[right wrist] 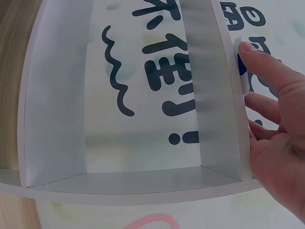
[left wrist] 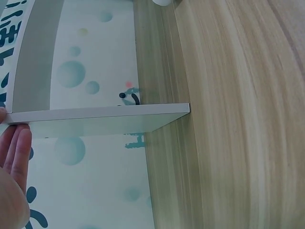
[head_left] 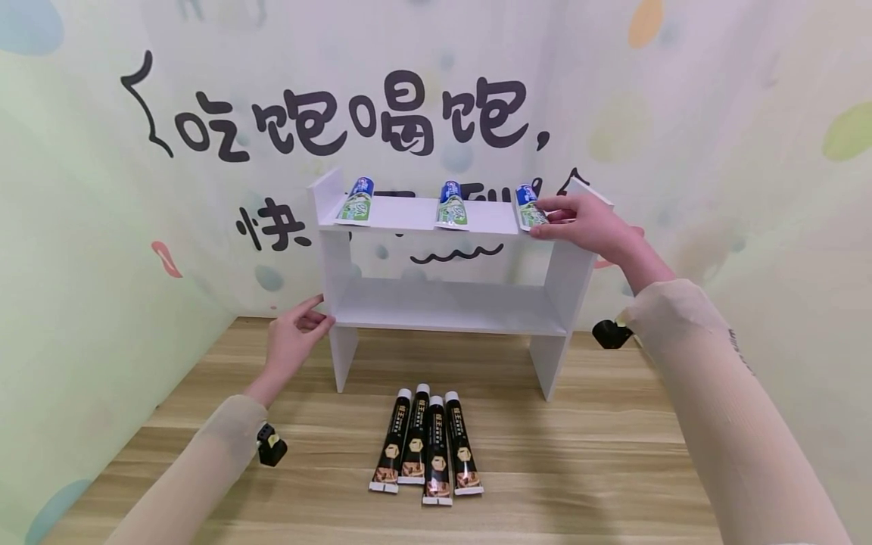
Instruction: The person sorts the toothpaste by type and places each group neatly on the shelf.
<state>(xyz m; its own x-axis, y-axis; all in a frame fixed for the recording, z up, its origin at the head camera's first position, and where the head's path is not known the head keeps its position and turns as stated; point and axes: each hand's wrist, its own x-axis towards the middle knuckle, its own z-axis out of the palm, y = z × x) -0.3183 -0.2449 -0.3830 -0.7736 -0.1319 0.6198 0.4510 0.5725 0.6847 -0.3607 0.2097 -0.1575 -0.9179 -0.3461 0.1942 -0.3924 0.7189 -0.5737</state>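
A white two-tier shelf [head_left: 450,303] stands on the table. Blue-and-green toothpaste tubes lie on its top board: one at the left [head_left: 359,201], one in the middle [head_left: 452,204], one at the right [head_left: 528,207]. My right hand [head_left: 586,223] holds the right tube between thumb and fingers; in the right wrist view only a sliver of that tube [right wrist: 242,67] shows beside the fingers. My left hand [head_left: 296,337] grips the shelf's left side panel [left wrist: 105,112] at about the height of the lower board, fingers against its outer face.
Several black toothpaste tubes [head_left: 436,454] with white caps lie side by side on the wooden table [head_left: 579,469], in front of the shelf. A patterned wall covering with large black lettering [head_left: 402,113] is close behind the shelf. The lower board [head_left: 450,303] is bare.
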